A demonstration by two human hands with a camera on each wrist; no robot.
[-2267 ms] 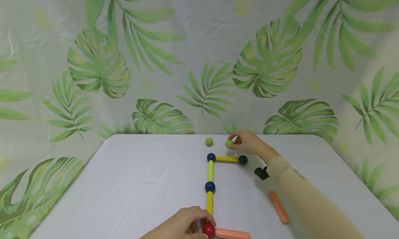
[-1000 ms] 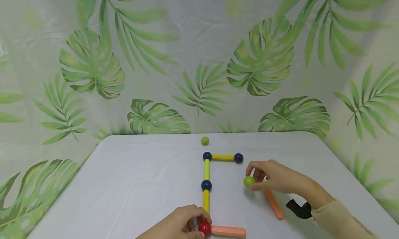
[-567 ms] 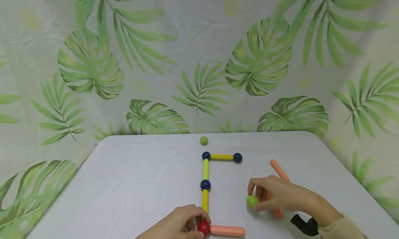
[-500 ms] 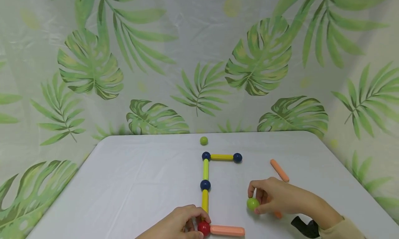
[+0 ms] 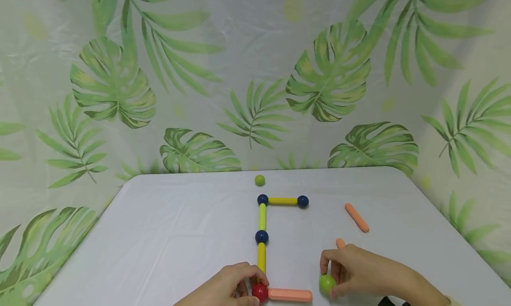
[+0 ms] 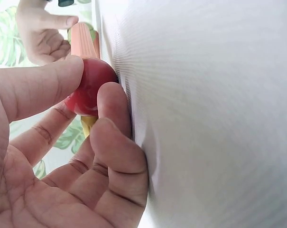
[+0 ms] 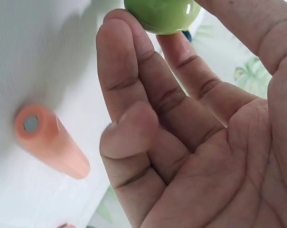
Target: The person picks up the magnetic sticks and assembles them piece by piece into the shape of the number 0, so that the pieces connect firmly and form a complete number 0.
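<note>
Two pinches far from the bench's back edge (image 5: 199, 176): left hand (image 5: 233, 283), red plastic-looking ball (image 5: 260, 292); right hand (image 5: 363, 270), green plastic-looking ball (image 5: 327, 284); slippery, I'd guess; hold mid-girth.

The head view looks forward and down across the white-covered counter (image 5: 191, 226). Close-up, sideways wrist views face the left hand (image 5: 233, 283) and right hand (image 5: 361, 270); the left shares the glossy red ball (image 5: 260, 292) with the head view, the right the held glossy green ball (image 5: 327, 284).
</note>
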